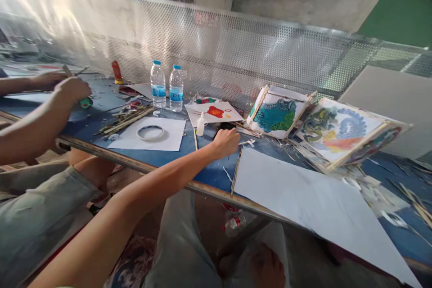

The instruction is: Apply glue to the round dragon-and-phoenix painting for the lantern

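Observation:
My left hand (227, 142) reaches over the blue table, its fingers curled closed. A black object (225, 126) shows just behind it, partly hidden; what the fingers hold cannot be made out. Close by stand a small white squeeze bottle (200, 126) and a sheet with a red painted shape (215, 111). A thin wooden strip (236, 172) lies along the left edge of a large white board (297, 184) in front of me. Low over my lap, in shadow, is my right hand (269, 266), fingers loosely apart and nothing visible in them.
At left, a co-worker's hands (72, 90) work beside a green roll (85, 102). Two water bottles (158, 85) stand near wooden strips (126, 121) and a white ring (150, 132) on paper. Painted panels with stick frames (278, 114) lean at right, before a perforated metal screen (270, 54).

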Motion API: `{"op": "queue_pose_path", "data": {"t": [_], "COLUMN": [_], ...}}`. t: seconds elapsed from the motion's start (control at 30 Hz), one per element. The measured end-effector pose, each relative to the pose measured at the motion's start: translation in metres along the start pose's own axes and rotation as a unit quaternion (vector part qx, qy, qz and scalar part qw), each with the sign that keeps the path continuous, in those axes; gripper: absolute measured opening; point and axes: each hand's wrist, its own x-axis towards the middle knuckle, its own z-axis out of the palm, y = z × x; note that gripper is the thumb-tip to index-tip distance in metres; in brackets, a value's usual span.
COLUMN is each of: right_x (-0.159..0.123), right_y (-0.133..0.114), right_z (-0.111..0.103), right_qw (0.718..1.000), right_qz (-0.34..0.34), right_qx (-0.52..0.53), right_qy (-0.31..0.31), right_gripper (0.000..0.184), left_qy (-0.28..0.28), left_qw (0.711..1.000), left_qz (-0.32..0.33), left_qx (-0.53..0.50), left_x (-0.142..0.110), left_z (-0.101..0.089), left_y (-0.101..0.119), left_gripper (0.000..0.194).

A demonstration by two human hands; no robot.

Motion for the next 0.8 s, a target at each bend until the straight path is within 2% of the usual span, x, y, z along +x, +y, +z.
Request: {"op": "queue_pose_path", "data": {"t": [0.13,0.3,0.47,0.67,0.8], "right_x": [-0.004,0.002,0.005,-0.002,0.007], "right_y": [0.031,0.047,0.058,0.040,0.030], "right_z": [0.019,0.035,0.041,0.056,0.059], "right_qw": [0.987,0.978,0.988,0.994,0.991], "right_qz": [0.087,0.095,0.085,-0.005,-0.006], "right_qx": [-0.135,-0.187,-0.129,0.022,0.036], "right_qy": [-0.016,-0.016,-0.012,-0.107,-0.131], "right_gripper": [0.030,0.032,0.039,0.041,0.032], "left_qy": [-0.002,0.011,0.057,0.170,0.231], "left_qw": [1.000,0.999,0.995,0.975,0.955], "left_qz": [-0.005,-0.013,-0.032,-0.061,-0.063], "left_qx": [-0.016,-0.040,-0.070,-0.127,-0.175], "left_x": [0.004,0.005,0.003,-0.002,0.005], "left_z": [0.001,0.002,-0.007,-0.033,-0.035], "left_y": [-0.003,-0.005,-0.006,-0.009,-0.016], "left_gripper": [0.022,0.023,0.019,0.018,0.016]}}
